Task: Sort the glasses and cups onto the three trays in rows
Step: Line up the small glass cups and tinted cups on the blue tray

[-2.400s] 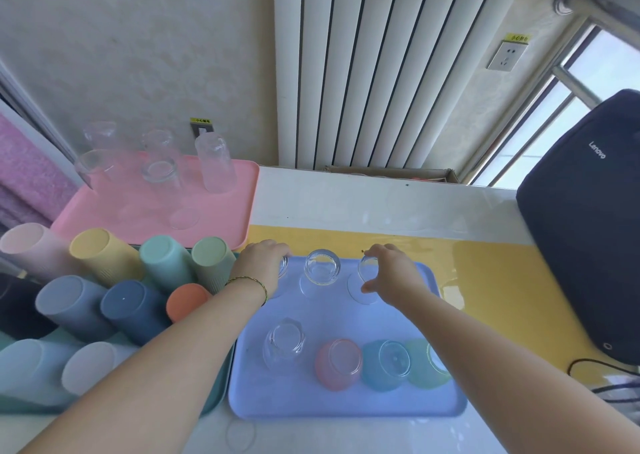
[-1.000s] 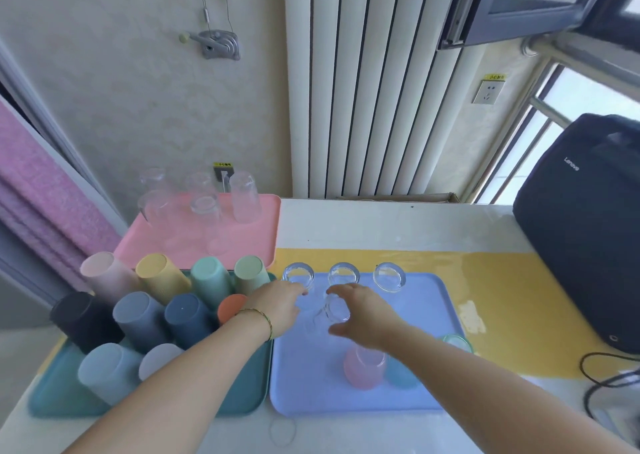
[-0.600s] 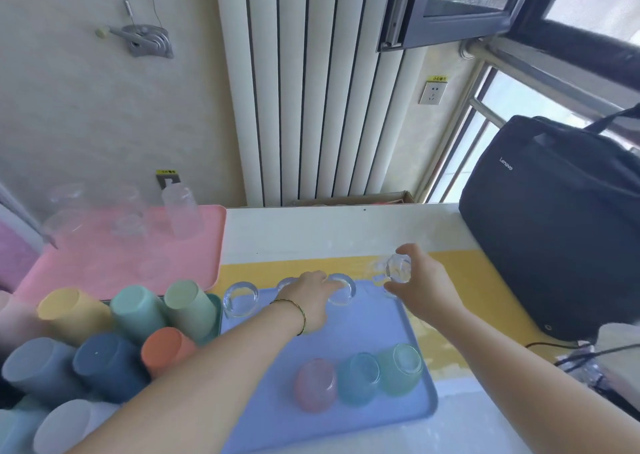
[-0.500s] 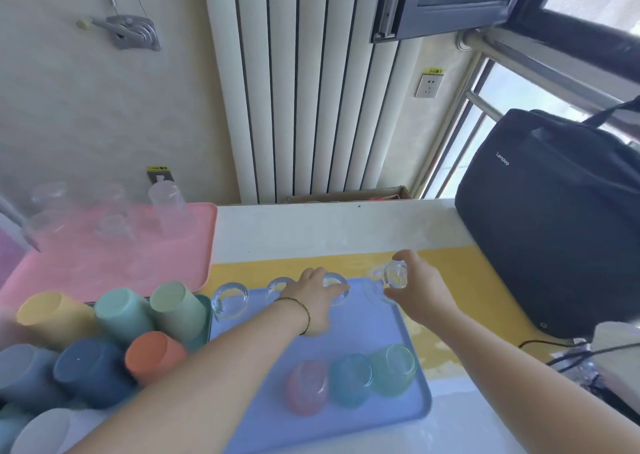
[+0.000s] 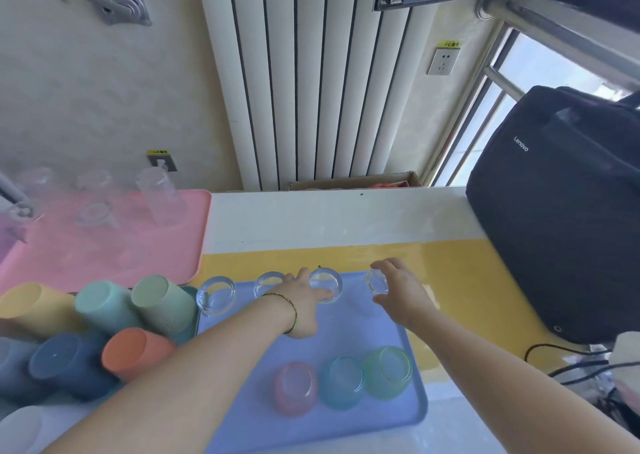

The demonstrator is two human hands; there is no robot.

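A white ribbed radiator (image 5: pixel 311 72) fills the upper middle of the frame, with a dark laptop bag (image 5: pixel 561 207) at the right edge standing on the white-and-yellow worktop (image 5: pixel 346 225). In the lower middle lies a blue tray (image 5: pixel 346 433). Along its far edge stands a row of four clear glasses: one at the left corner (image 5: pixel 215 295), a second (image 5: pixel 268 283) partly behind the left hand (image 5: pixel 304 306), a third (image 5: pixel 325 284) and a fourth (image 5: pixel 376 282) at the right end. The left hand rests with its fingers around the third glass, touching its side. The right hand (image 5: pixel 403 292) curls loosely around the fourth glass; whether it grips or only touches, I cannot tell. Near the tray's front edge sit a pink glass (image 5: pixel 296 388), a blue glass (image 5: pixel 341 381) and a green glass (image 5: pixel 388 372), side by side. At the left of the frame, a pink tray (image 5: pixel 104 256) carries several clear glasses, and coloured plastic cups (image 5: pixel 104 318) crowd the lower left.
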